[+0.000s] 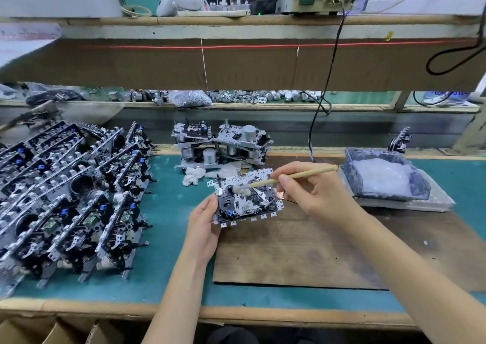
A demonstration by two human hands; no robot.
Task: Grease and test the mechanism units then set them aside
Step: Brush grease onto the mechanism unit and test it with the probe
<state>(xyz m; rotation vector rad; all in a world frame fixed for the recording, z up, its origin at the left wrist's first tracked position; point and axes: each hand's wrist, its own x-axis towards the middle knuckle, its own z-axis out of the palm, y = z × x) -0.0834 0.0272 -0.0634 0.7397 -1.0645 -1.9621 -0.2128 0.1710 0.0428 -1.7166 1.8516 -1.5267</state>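
The left hand point(203, 228) grips the silvery metal mechanism unit point(246, 199); the right hand point(315, 191) pinches the pale wooden brush point(310, 173). Better dab grease lightly.

No text is legible; blue print on the far-right white package point(447, 98) is blurred.

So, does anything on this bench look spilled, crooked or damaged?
Nothing looks spilled or broken. The small pile of units behind the held unit is heaped crookedly, and crumpled white tissue lies loose beside it.
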